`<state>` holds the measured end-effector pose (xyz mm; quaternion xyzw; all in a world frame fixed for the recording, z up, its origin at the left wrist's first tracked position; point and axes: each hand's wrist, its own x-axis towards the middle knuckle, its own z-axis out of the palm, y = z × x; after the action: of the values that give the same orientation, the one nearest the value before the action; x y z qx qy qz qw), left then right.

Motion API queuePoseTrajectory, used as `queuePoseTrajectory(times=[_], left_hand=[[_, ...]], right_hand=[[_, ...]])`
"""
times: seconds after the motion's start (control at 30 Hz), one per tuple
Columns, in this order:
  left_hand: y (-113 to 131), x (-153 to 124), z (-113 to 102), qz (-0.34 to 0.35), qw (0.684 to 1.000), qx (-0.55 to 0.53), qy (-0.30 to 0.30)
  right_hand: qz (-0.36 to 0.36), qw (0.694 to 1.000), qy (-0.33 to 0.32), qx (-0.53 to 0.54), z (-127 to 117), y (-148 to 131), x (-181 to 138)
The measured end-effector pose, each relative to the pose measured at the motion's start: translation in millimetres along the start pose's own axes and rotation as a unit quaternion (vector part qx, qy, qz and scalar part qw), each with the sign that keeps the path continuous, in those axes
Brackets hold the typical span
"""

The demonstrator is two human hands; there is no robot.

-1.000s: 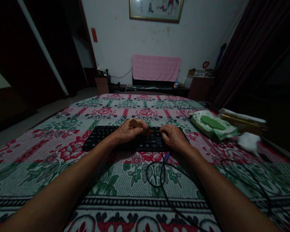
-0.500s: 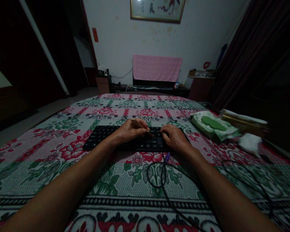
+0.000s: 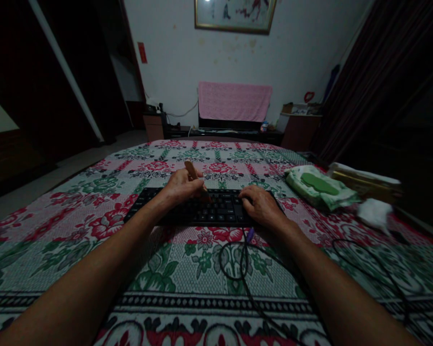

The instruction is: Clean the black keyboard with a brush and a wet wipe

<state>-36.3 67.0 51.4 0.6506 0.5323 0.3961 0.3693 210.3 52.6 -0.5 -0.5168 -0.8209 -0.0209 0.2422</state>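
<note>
A black keyboard [image 3: 222,211] lies across the patterned cloth in front of me. My left hand [image 3: 182,185] is above its left-middle part, closed round a slim brown wooden-looking stick [image 3: 190,169]. The stick's upper end rises above my fingers, and its lower end points down at the keys; the shape of that tip is too dark to make out. My right hand [image 3: 260,204] grips the keyboard's right end, fingers bent over the keys, covering that part. From the keyboard's near edge runs a black cable [image 3: 242,259], looped on the cloth, with a purple piece [image 3: 250,234] beside it.
The floral cloth [image 3: 187,259] covers the table. To the right are a green-and-white wipes pack [image 3: 319,187], a gold-brown box [image 3: 364,182] and a crumpled white tissue [image 3: 374,212]. Farther back, a pink cloth [image 3: 234,101] hangs over a dark screen by the wall.
My left hand has moved left along the keyboard with the stick, which now stands more upright and shows more of its length. My right hand has stayed in place.
</note>
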Motion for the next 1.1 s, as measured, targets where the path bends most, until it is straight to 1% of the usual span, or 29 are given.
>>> queuePoseTrajectory(times=[0.13, 0.27, 0.33, 0.4, 0.5, 0.6, 0.67, 0.73, 0.83, 0.9, 0.97, 1.1], left_hand=[[0.2, 0.1, -4.9, 0.018, 0.999, 0.036, 0.026], [-5.7, 1.5, -0.5, 0.051, 0.997, 0.049, 0.02], [-9.2, 3.2, -0.5, 0.048, 0.996, 0.075, 0.022], [-10.3, 4.5, -3.8, 0.041, 0.992, 0.117, 0.036], [-5.5, 3.3, -12.5, 0.031, 0.98, 0.187, 0.059], [2.0, 0.3, -18.0, 0.027, 0.971, 0.223, 0.084], [3.7, -0.5, -16.8, 0.035, 0.971, 0.213, 0.102], [1.7, 0.0, -11.5, 0.052, 0.978, 0.167, 0.11], [-5.2, 1.8, -1.4, 0.066, 0.993, 0.063, 0.078], [-9.6, 3.0, 1.9, 0.054, 0.996, 0.034, 0.055], [-12.3, 3.9, 0.4, 0.046, 0.995, 0.064, 0.063], [-10.9, 4.2, -8.6, 0.062, 0.977, 0.168, 0.118]], right_hand=[[0.004, 1.0, -0.003, -0.001, -0.8, -1.1, 0.4], [0.002, 1.0, 0.0, -0.004, -0.8, -1.7, 0.5], [0.001, 1.0, -0.002, -0.006, -1.2, -2.2, 0.4], [0.002, 1.0, -0.002, -0.006, -1.7, -2.6, 0.3], [0.004, 1.0, -0.002, -0.003, -2.1, -2.6, 0.1], [0.005, 1.0, 0.0, -0.001, -1.5, -2.0, 0.1], [0.003, 1.0, 0.001, -0.002, -1.0, -1.7, 0.1], [0.001, 1.0, -0.001, -0.004, -0.8, -1.7, 0.0], [0.003, 1.0, -0.006, -0.006, -1.2, -2.2, -0.1], [0.007, 1.0, -0.007, -0.008, -1.8, -2.8, -0.1], [0.011, 1.0, -0.01, -0.009, -2.5, -3.4, 0.0], [0.011, 1.0, -0.009, -0.009, -3.4, -4.3, 0.2]])
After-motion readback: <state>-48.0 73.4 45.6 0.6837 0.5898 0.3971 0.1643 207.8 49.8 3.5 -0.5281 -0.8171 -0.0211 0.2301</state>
